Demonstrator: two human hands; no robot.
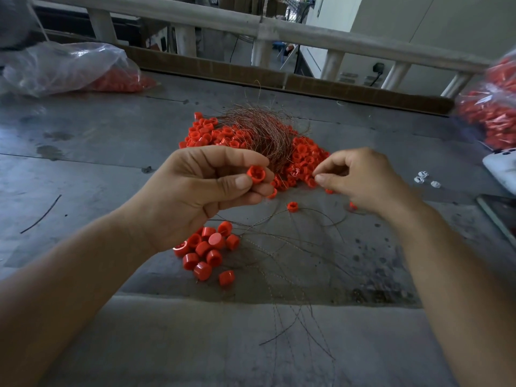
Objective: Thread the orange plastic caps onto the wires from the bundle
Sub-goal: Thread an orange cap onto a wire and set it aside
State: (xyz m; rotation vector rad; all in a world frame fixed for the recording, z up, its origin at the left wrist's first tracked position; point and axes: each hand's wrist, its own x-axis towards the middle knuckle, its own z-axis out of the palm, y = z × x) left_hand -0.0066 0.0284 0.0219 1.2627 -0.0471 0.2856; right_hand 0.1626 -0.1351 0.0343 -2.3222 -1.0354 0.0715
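one orange cap (255, 174) in left hand (201, 188) pinch, fine wire (314, 175) in right hand (360, 180) pinch

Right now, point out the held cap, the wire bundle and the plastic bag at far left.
held cap (255, 174): head view, on its open mouth.
wire bundle (261, 131): head view, on dense middle strands.
plastic bag (69, 62): head view, on its clear top.

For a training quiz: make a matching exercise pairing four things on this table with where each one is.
Things:
1. wire bundle
2. clear bag
3. white pieces
4. single cap

Places:
a. far left of the table
b. pinched in the left hand
c. on the big cap pile
d. right of the right hand

Pairs: 1-c, 2-a, 3-d, 4-b.
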